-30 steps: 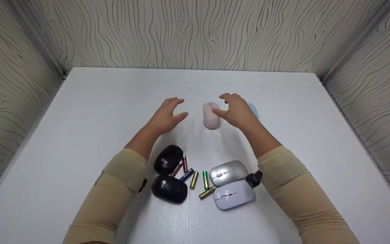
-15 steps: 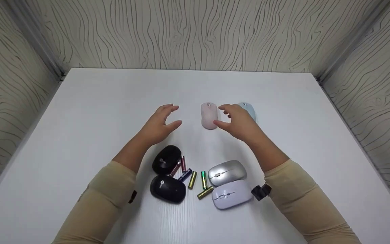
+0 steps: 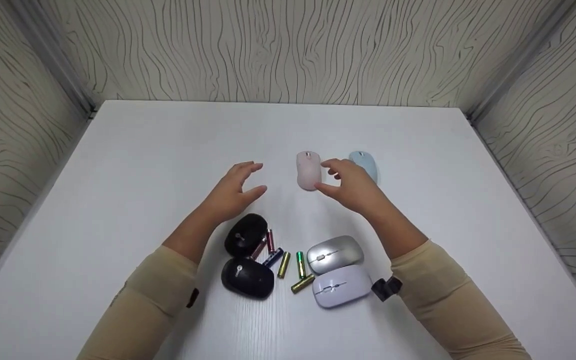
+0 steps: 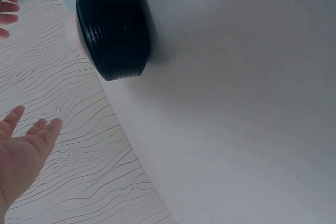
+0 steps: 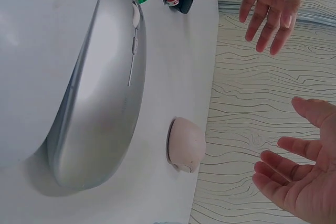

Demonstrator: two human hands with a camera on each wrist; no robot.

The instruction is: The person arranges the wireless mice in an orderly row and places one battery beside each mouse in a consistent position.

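Both hands hover over the table, fingers spread and relaxed, holding nothing. My left hand is left of the pink mouse, beyond two black mice. My right hand hangs between the pink mouse and a light blue mouse; its thumb tip overlaps the pink one in the head view, and the hand hides part of the blue one. In the right wrist view, the right hand is raised well clear of the pink mouse. The left hand is likewise bare in its wrist view.
Nearer the body lie a silver mouse and a white mouse, touching or close together. Several batteries, among them a green one and a blue one, lie between them and the black mice. Patterned panels enclose the white table.
Both hands have drawn back toward the body, the left also a little leftward. More of the light blue mouse shows beside the right hand. The mice and batteries lie as before.
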